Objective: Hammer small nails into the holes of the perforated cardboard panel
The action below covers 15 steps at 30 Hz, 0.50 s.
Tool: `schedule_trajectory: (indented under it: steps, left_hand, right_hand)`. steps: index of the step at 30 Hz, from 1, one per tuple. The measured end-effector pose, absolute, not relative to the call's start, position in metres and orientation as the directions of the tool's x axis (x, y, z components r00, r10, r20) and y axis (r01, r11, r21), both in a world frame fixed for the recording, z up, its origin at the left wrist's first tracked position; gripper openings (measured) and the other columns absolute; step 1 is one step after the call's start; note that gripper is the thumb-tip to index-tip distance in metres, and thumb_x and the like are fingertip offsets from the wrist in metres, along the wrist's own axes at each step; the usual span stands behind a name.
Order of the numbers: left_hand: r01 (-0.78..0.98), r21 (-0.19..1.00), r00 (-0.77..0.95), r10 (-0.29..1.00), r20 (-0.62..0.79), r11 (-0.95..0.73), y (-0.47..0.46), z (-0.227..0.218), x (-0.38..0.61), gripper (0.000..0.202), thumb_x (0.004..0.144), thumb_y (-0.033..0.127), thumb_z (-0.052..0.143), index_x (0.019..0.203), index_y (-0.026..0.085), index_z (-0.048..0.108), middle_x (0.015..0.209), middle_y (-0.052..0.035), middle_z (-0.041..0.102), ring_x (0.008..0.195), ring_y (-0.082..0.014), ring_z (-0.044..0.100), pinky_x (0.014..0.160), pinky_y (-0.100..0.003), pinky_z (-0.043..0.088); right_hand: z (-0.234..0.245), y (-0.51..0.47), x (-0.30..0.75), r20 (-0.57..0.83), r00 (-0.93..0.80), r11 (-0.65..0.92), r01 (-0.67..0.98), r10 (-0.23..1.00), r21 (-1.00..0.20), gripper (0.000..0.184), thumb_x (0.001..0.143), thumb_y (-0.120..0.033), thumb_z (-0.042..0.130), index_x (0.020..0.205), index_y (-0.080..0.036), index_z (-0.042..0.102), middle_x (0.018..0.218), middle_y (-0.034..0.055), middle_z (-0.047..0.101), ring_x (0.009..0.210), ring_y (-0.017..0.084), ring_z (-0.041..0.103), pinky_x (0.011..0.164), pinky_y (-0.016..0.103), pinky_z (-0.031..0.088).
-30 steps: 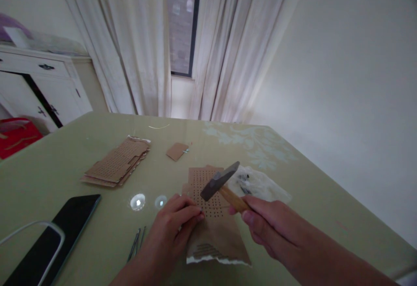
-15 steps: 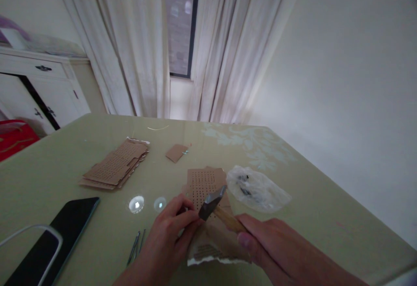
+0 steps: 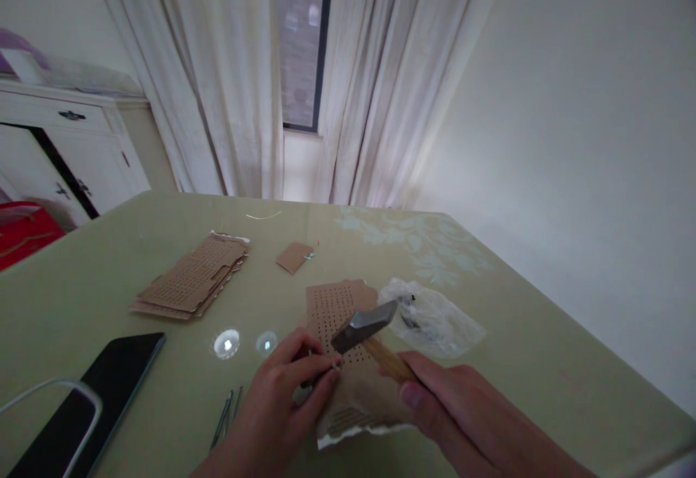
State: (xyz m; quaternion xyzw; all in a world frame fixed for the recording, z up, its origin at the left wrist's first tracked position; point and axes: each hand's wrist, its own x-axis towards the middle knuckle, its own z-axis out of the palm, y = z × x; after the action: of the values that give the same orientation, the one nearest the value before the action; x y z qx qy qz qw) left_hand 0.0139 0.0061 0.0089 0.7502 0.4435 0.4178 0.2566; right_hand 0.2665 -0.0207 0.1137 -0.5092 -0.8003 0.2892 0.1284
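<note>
My right hand [image 3: 454, 409] is closed round the wooden handle of a small hammer [image 3: 365, 324], whose steel head hovers just above a brown cardboard piece [image 3: 340, 316] punched with rows of holes. My left hand [image 3: 283, 398] rests on the near left edge of that cardboard, thumb and forefinger pinched on a thin nail [image 3: 320, 375] standing on it. The hammer head is right beside those fingertips. A torn paper-backed part of the cardboard [image 3: 359, 420] lies under both hands.
Loose nails [image 3: 225, 409] lie left of my left hand. A crumpled clear plastic bag [image 3: 435, 318] sits right of the cardboard. Farther back lie a stack of punched cardboard [image 3: 190, 282] and a small scrap [image 3: 293, 255]. A dark tablet [image 3: 92, 398] with a white cable lies at near left.
The hammer swung down onto the cardboard by my left fingers, then rose a little again. My left hand kept its pinch and shifted slightly toward me.
</note>
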Motion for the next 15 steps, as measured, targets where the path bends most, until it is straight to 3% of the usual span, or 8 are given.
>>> schedule_trajectory:
  steps: [2, 8, 12, 15]
  left_hand:
    - [0.488, 0.741, 0.263, 0.887, 0.38, -0.462, 0.006, 0.008, 0.012, 0.014, 0.094, 0.028, 0.075, 0.105, 0.027, 0.084, 0.106, -0.0065, 0.073, 0.086, -0.0205, 0.074, 0.076, -0.029, 0.064]
    - [0.545, 0.692, 0.263, 0.88, 0.395, -0.473, 0.004, 0.001, 0.008, 0.047, 0.082, 0.03, 0.087, 0.128, 0.03, 0.077, 0.133, -0.0105, 0.072, 0.112, -0.0296, 0.076, 0.093, -0.04, 0.067]
    - [0.551, 0.688, 0.248, 0.88, 0.406, -0.472, 0.002, -0.001, 0.008, 0.046, 0.083, 0.032, 0.086, 0.129, 0.03, 0.077, 0.132, -0.0102, 0.073, 0.118, -0.031, 0.075, 0.099, -0.042, 0.066]
    - [0.555, 0.677, 0.249, 0.873, 0.419, -0.483, 0.003, -0.002, 0.008, 0.047, 0.084, 0.03, 0.085, 0.13, 0.031, 0.076, 0.132, -0.0102, 0.073, 0.117, -0.0303, 0.075, 0.097, -0.041, 0.066]
  right_hand:
    - [0.108, -0.02, 0.267, -0.102, -0.469, 0.325, 0.736, 0.877, -0.593, 0.043, 0.113, -0.049, 0.036, 0.108, -0.023, 0.069, 0.088, 0.0101, 0.079, 0.079, 0.027, 0.074, 0.071, 0.034, 0.052]
    - [0.092, -0.021, 0.266, -0.161, -0.453, 0.31, 0.788, 0.877, -0.532, 0.044, 0.111, -0.048, 0.036, 0.106, -0.023, 0.071, 0.09, 0.0114, 0.081, 0.081, 0.029, 0.076, 0.072, 0.034, 0.052]
    - [0.096, -0.022, 0.269, -0.136, -0.417, 0.257, 0.753, 0.899, -0.606, 0.046, 0.113, -0.054, 0.033, 0.111, -0.024, 0.069, 0.092, 0.0096, 0.08, 0.082, 0.028, 0.076, 0.074, 0.033, 0.053]
    - [0.092, -0.021, 0.269, -0.2, -0.444, 0.263, 0.776, 0.873, -0.573, 0.045, 0.112, -0.052, 0.035, 0.107, -0.023, 0.069, 0.088, 0.0108, 0.079, 0.081, 0.029, 0.075, 0.072, 0.033, 0.052]
